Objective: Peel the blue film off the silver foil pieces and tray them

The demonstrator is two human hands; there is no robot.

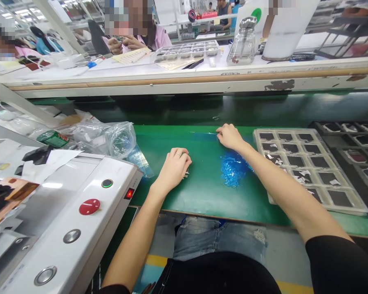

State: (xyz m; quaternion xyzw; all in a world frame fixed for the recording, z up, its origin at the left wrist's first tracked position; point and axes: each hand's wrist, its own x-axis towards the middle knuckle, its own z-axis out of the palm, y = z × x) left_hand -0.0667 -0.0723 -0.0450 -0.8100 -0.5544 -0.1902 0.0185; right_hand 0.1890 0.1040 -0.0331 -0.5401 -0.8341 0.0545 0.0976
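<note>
My right hand is at the far part of the green work surface, fingertips closed on the end of a thin, clear blue film strip. The strip stretches leftward from the fingers, close to the surface. Nearer to me, below that hand, lies a heap of crumpled blue film pieces. My left hand, with a ring on one finger, is curled low over the green surface. Small pale slivers stick out under its fingers; what they belong to is hidden by the hand.
On the right lies a compartment tray with dark inserts and white scraps, beside dark trays. A white machine with buttons stands at left, near clear plastic bags. Across a raised ledge, a person sits beside a glass bottle.
</note>
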